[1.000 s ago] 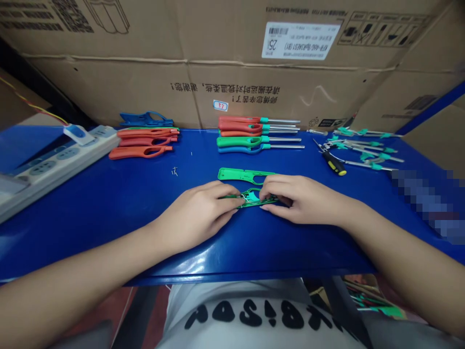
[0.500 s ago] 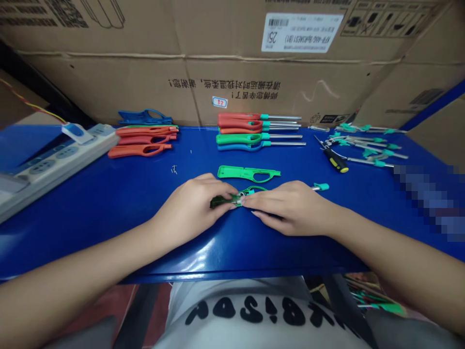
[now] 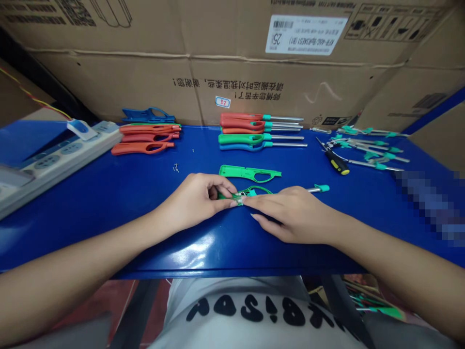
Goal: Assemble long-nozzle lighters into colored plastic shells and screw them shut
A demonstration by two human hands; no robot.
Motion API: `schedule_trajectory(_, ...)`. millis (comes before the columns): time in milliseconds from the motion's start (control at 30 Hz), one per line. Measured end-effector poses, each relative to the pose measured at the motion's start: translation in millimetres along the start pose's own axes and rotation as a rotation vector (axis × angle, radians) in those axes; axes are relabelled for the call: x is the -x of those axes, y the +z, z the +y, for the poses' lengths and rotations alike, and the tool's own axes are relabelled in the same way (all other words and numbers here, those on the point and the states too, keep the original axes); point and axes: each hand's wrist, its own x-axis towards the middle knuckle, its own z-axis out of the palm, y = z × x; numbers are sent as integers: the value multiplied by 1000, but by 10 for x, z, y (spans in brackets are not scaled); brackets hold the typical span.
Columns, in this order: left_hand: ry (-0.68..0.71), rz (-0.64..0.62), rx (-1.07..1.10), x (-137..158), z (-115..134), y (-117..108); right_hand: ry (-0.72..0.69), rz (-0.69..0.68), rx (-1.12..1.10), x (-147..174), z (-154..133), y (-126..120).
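A green lighter half-shell [image 3: 259, 188] with parts in it lies in front of me, partly hidden by my fingers. My left hand [image 3: 203, 196] grips its left end between thumb and fingers, by a small clear piece [image 3: 238, 199]. The index finger of my right hand [image 3: 296, 213] is stretched out and touches the parts there, its thumb held apart below. Beyond that hand sticks out a metal tube with a teal tip [image 3: 321, 188]. Just behind lies another green half-shell [image 3: 250, 173], inner side up.
Finished-looking lighters [image 3: 243, 138] lie stacked at the back. Orange, red and blue shells [image 3: 145, 138] are piled left of them, near a power strip [image 3: 61, 157] and small screws [image 3: 176, 167]. To the right are a screwdriver [image 3: 337, 163] and several metal tubes [image 3: 378, 145]. A cardboard box [image 3: 145, 77] stands behind.
My left fingers have lifted and opened a little around the shell's end, where a dark green piece showed before. My right hand's fingers are straighter and its thumb is lower.
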Motion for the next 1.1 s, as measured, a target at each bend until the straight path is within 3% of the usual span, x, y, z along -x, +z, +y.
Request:
schedule_trajectory(167,67,33,-117,47,28,8,48,18,-71,9,23,32)
schedule_trajectory(367,-30,-7,60,35,14,44,59,66,-149,14,42,64)
schedule_trajectory(500,-17,17,3,33,18,29,39,208,-223,-3,95,8)
schedule_trajectory(600,65,50,-128,56,48,0,120,284,-256,-13,179,-98)
schedule_trajectory(733,297,97,-331,88,96,-36,187,127,-318,-4,305,-209)
schedule_trajectory(867,533,0,-457,91,91,-20,191,-52,-379,-3,362,-205)
schedule_trajectory(1100,564,-70,-562,87,-6,46,200,-100,-412,-29,375,-136)
